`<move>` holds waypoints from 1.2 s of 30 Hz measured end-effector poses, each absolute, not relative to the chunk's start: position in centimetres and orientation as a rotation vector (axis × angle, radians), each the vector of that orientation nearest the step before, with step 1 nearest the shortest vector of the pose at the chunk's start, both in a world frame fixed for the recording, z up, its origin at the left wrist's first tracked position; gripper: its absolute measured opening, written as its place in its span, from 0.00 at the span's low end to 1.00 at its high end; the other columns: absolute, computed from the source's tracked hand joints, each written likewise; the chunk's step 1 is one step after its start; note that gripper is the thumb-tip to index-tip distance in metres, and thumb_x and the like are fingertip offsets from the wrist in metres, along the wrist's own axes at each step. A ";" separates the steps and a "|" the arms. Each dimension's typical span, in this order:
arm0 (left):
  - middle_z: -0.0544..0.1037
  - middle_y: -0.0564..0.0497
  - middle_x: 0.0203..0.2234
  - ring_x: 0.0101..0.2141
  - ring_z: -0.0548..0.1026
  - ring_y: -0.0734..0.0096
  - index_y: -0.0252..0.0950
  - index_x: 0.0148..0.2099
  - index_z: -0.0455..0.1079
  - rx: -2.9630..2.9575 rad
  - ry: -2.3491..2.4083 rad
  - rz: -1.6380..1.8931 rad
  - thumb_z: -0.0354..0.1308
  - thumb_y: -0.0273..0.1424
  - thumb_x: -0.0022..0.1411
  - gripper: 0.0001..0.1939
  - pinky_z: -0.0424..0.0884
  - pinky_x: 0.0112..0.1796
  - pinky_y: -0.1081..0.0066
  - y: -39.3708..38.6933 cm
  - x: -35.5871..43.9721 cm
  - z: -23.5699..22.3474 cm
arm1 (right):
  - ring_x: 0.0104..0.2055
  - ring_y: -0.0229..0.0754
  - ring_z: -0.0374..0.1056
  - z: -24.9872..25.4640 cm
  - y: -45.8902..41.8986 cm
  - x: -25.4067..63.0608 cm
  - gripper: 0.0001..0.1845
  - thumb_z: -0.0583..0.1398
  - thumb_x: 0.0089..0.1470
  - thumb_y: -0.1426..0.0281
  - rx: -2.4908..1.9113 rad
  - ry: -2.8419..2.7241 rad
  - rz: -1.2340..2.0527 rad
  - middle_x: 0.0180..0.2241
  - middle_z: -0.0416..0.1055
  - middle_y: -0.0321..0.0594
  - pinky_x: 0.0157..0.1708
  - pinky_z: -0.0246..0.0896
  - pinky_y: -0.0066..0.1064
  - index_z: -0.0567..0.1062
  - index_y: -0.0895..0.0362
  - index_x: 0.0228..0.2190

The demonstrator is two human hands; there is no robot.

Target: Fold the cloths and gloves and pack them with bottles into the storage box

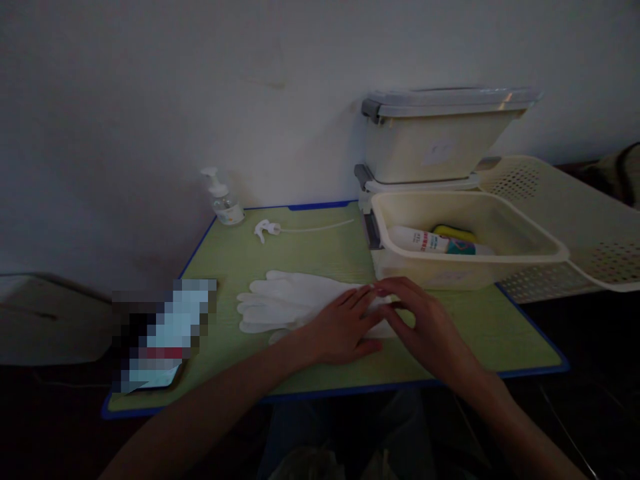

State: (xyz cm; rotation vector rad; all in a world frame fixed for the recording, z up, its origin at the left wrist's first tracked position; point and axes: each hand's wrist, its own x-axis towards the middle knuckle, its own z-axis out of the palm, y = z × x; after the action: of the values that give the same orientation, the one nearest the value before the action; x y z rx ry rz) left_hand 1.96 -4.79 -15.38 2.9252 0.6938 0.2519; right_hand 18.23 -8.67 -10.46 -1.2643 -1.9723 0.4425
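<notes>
A pair of white gloves (pixel 285 300) lies flat on the green table mat, fingers to the left and cuffs to the right. My left hand (pixel 345 327) rests palm down across the gloves near the cuffs, with its fingers stretched out. At the cuff end, my right hand (pixel 417 317) is curled, its fingertips and thumb closed on the glove edge beside my left fingertips. Part of the cuffs is hidden beneath both hands.
Behind the gloves lies a white spray trigger (pixel 270 229) with its tube. A pump bottle (pixel 227 203) stands at the back left, a blurred-out phone (pixel 167 340) at left. An open bin (pixel 470 267) holds a white bottle and yellow sponge, near a lidded box (pixel 435 143) and perforated basket (pixel 565 213).
</notes>
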 end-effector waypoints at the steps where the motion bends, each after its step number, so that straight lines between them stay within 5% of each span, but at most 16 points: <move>1: 0.56 0.37 0.61 0.62 0.51 0.56 0.31 0.61 0.54 2.921 0.694 0.271 0.43 0.44 0.65 0.29 0.46 0.60 0.60 -4.8 2.0 -15.5 | 0.44 0.43 0.69 -10.4 -8.4 17.3 0.17 0.51 0.53 0.74 -1.255 -1.994 0.418 0.43 0.69 0.48 0.42 0.69 0.37 0.69 0.58 0.45; 5: 0.62 0.41 0.58 0.62 0.52 0.55 0.28 0.61 0.55 2.928 0.684 0.331 0.41 0.38 0.66 0.26 0.49 0.60 0.59 -5.0 2.3 -16.1 | 0.59 0.48 0.57 -11.2 -7.0 14.2 0.25 0.50 0.54 0.74 -1.352 -2.085 0.477 0.56 0.60 0.54 0.56 0.55 0.46 0.61 0.63 0.54; 12: 0.56 0.41 0.62 0.63 0.45 0.52 0.29 0.64 0.50 2.999 0.614 0.393 0.42 0.37 0.65 0.28 0.43 0.61 0.54 -4.6 2.3 -17.3 | 0.65 0.55 0.41 -14.1 -6.1 13.2 0.33 0.53 0.56 0.63 -1.646 -2.073 0.534 0.61 0.50 0.58 0.60 0.44 0.52 0.54 0.65 0.59; 26: 0.54 0.36 0.62 0.63 0.47 0.59 0.25 0.63 0.50 2.960 0.685 0.433 0.48 0.40 0.62 0.33 0.45 0.61 0.62 -4.7 2.1 -16.2 | 0.63 0.56 0.48 -17.1 -6.8 15.6 0.34 0.50 0.56 0.55 -1.551 -1.983 0.397 0.58 0.56 0.61 0.58 0.48 0.54 0.56 0.64 0.57; 36: 0.56 0.38 0.61 0.63 0.48 0.61 0.26 0.60 0.56 2.963 0.737 0.125 0.43 0.41 0.65 0.29 0.43 0.61 0.67 -4.7 0.5 -13.9 | 0.63 0.53 0.47 -16.8 -7.1 15.5 0.29 0.41 0.61 0.61 -1.557 -2.075 0.323 0.58 0.56 0.60 0.58 0.49 0.52 0.57 0.67 0.56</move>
State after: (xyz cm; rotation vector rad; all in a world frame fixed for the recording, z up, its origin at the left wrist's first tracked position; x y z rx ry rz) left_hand 0.55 -4.72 -13.94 2.9626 0.7370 0.1253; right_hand 15.52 -7.15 -16.82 -1.5573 -2.0750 0.3227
